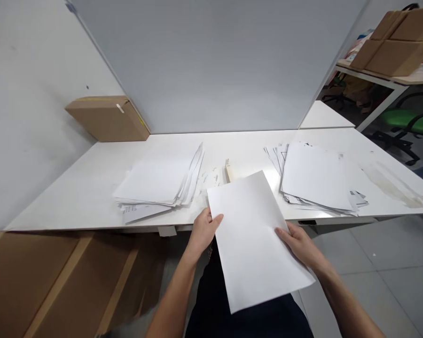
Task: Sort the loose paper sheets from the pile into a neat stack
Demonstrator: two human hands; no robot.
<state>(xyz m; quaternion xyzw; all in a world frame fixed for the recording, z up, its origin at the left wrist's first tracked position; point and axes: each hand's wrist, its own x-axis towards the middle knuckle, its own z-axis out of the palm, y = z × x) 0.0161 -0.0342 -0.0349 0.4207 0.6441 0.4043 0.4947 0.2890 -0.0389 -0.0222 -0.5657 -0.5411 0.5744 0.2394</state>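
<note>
A blank white sheet of paper (pixel 255 249) is held up at the table's front edge, over my lap. My left hand (pixel 202 231) pinches its left edge with the thumb on top. At the right edge, my right hand (pixel 299 244) grips it, thumb on the face and fingers underneath. Whether more than one sheet is in my hands I cannot tell. To the left lies a loose stack of paper (pixel 155 180) with fanned edges. Another untidy stack of paper (pixel 313 178) lies to the right.
A small cream-coloured strip (pixel 229 172) lies between the stacks on the white table (pixel 74 197). A whiteboard (pixel 218 65) stands behind. A cardboard box (pixel 107 119) sits back left; large cartons (pixel 63 286) stand below left. A green chair (pixel 405 119) is at right.
</note>
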